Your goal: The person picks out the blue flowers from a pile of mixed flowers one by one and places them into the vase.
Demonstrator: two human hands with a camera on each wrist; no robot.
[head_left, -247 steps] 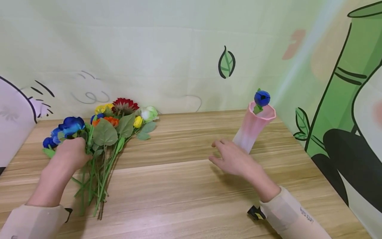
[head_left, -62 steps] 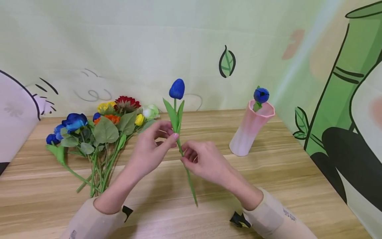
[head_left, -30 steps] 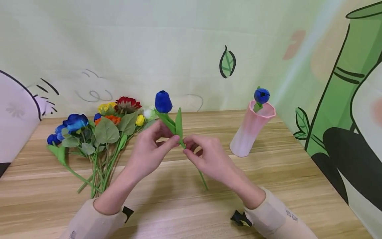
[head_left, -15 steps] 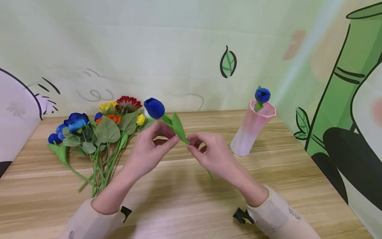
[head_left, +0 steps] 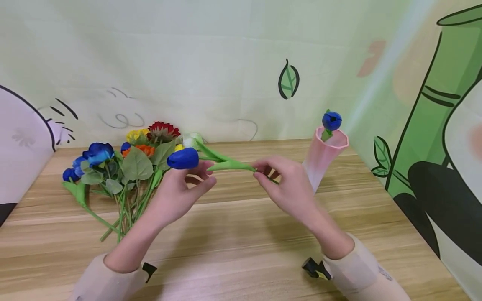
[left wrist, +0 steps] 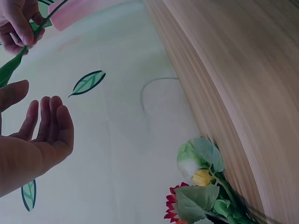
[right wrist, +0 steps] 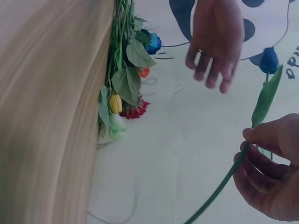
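Above the middle of a wooden table, holds a blue tulip crosswise in midair, bloom pointing left, green leaves folded along the stem. Pinches that stem between thumb and fingers of the right hand. Raises the left hand near the bloom, apart from it in the right wrist view, with fingers open, gently bent, and thumb spread away. Near the table's back left corner, a loose pile of flowers, stems toward the front edge: blue blooms on the left, then orange, yellow, red and pale green-white. Near the back right corner, a pink-and-white vase, partly behind the right hand, with one blue flower above its rim. Along the back edge, a pale green backdrop with a leaf drawing; beyond the right edge, painted bamboo. Around both forearms, cream sleeves.
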